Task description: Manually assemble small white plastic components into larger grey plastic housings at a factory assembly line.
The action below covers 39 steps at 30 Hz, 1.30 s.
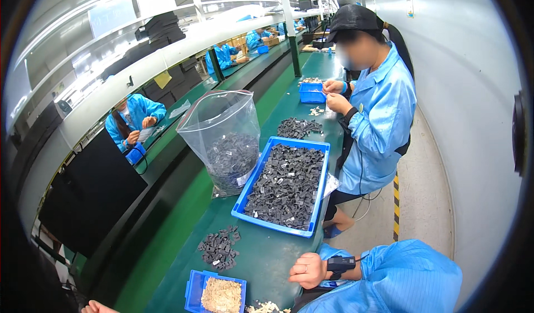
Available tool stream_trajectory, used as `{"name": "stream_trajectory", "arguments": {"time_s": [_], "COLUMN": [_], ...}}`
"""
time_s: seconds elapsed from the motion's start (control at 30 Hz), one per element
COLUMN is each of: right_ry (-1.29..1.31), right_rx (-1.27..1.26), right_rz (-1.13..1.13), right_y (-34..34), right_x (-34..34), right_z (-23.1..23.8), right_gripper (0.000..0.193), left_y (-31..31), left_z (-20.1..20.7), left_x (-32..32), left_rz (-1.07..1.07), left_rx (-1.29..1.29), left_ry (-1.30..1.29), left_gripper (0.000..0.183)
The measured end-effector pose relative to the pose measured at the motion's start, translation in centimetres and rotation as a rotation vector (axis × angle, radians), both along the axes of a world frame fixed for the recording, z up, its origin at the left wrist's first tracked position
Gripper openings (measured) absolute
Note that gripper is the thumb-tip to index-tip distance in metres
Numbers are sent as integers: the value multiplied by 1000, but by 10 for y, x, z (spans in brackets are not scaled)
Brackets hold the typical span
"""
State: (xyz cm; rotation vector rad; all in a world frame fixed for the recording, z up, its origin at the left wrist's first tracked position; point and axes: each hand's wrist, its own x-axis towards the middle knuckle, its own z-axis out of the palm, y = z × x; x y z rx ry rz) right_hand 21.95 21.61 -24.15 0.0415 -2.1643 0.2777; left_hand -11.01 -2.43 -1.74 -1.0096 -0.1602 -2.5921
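Observation:
My right hand (308, 271) is closed at the near table edge, fingers curled inward, with a ring on one finger and a black device strapped at the wrist. Whatever it may hold is hidden inside the curl. Only a sliver of my left hand (99, 308) shows at the lower left edge, so its grip is unclear. Between them stands a small blue bin (193, 292) filled with beige flat pieces (221, 295). More beige pieces (267, 307) lie loose beside it. Just beyond is a pile of small black plastic parts (219, 248).
A large blue tray (243, 215) of black parts sits farther along the green table (183, 252), beside an upright clear bag (225, 146) of similar parts. Beyond, a co-worker (378, 113) in blue handles pieces over another blue bin (312, 94). A rail (161, 57) runs along the left.

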Motion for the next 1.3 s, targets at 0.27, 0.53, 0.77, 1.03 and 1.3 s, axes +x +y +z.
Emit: {"name": "stream_trajectory", "arguments": {"time_s": [0.27,0.53,0.77,1.03,1.3], "right_ry": [-11,-13,16,-33,12], "right_rx": [3,7,8,20,18], "right_rz": [-3,-10,3,-9,-12], "right_y": [0,0,2,0,1], "right_x": [1,2,0,2,1], "right_z": [0,0,-4,0,-8], "right_gripper": [24,23,23,23,22], "left_y": [0,0,-2,2,0], "left_z": [-1,2,3,8,8], "left_x": [-1,3,5,11,11], "left_rz": [6,32,-59,-116,-133], "left_rx": [-9,23,76,96,92], "left_ry": [18,13,19,-6,13], "left_gripper": [12,13,16,20,25]}}
